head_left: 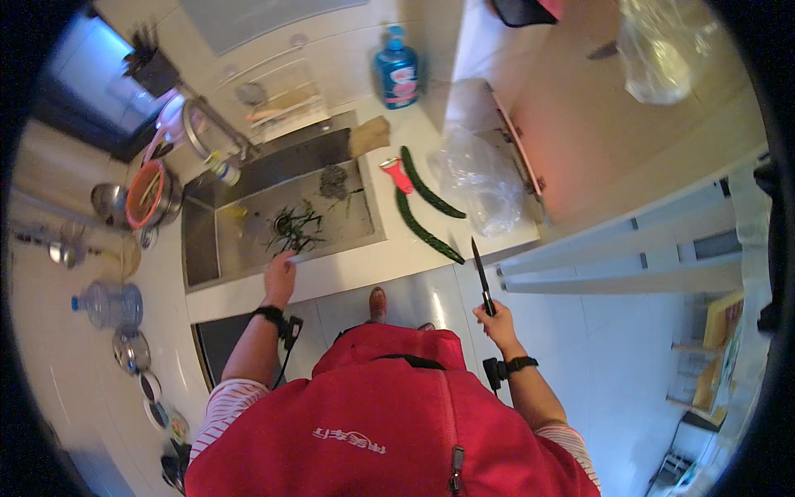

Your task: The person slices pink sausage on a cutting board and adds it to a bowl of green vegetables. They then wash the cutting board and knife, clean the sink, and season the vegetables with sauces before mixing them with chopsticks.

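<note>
My right hand (498,327) grips the black handle of a kitchen knife (481,271), its dark blade pointing away from me over the floor beside the counter. At the sink's front edge is my left hand (279,281); its fingers are bent together, and whether they hold anything is unclear. Just beyond it, green vegetable scraps (298,227) lie around the drain of the stainless steel sink (254,233). Right of the sink, two dark green cucumbers (428,235) (425,189) rest on the white counter. A red peeler (399,177) lies touching them.
A clear plastic bag (487,186) sits right of the cucumbers. A scouring pad (333,182) is in the sink and a brown cloth (369,135) on its corner. Behind stand a blue pump bottle (397,71) and the faucet (217,127). An orange basket (146,194) is at left.
</note>
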Motion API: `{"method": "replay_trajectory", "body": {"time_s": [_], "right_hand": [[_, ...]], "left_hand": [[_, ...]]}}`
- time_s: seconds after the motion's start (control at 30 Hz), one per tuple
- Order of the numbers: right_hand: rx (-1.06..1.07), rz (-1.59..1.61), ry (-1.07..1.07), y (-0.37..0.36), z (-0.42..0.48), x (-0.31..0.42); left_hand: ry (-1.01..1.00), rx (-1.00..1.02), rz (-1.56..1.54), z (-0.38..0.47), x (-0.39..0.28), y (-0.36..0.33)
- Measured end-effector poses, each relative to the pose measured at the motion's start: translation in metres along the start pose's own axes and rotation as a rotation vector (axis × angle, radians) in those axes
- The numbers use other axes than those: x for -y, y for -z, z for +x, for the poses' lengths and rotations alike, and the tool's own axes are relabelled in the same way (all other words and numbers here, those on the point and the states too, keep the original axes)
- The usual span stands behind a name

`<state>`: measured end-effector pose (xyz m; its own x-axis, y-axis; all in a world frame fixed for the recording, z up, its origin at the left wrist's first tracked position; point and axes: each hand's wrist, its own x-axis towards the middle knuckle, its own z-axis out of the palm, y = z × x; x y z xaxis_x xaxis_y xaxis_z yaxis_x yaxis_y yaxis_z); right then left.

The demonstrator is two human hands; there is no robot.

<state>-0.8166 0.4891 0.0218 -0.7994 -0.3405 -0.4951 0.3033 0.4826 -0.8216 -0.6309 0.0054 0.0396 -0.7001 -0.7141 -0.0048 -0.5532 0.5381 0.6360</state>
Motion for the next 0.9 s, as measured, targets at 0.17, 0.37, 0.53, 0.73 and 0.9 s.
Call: {"method": "replay_trajectory", "body": {"time_s": [0.17, 0.37, 0.53, 0.73, 0.9], "right_hand": [[-0.095, -0.282, 0.460, -0.057, 0.082, 0.071], [-0.349, -0.431, 0.641, -0.144, 0.164, 0.165], [-0.443, -0.584, 0.595, -0.184, 0.203, 0.193], [-0.466, -0.713, 0.442, -0.200, 0.231, 0.182], [-0.467, -0.764, 0.442, -0.202, 0.243, 0.179]], "left_hand": [[0.076, -0.186, 0.181, -0.097, 0.097, 0.057], [0.497, -0.079, -0.078, -0.130, 0.156, 0.094], [0.383, -0.142, -0.063, -0.134, 0.188, 0.128], [0.357, -0.170, -0.058, -0.111, 0.211, 0.176], [0.385, -0.150, -0.120, -0.075, 0.217, 0.180]]}}
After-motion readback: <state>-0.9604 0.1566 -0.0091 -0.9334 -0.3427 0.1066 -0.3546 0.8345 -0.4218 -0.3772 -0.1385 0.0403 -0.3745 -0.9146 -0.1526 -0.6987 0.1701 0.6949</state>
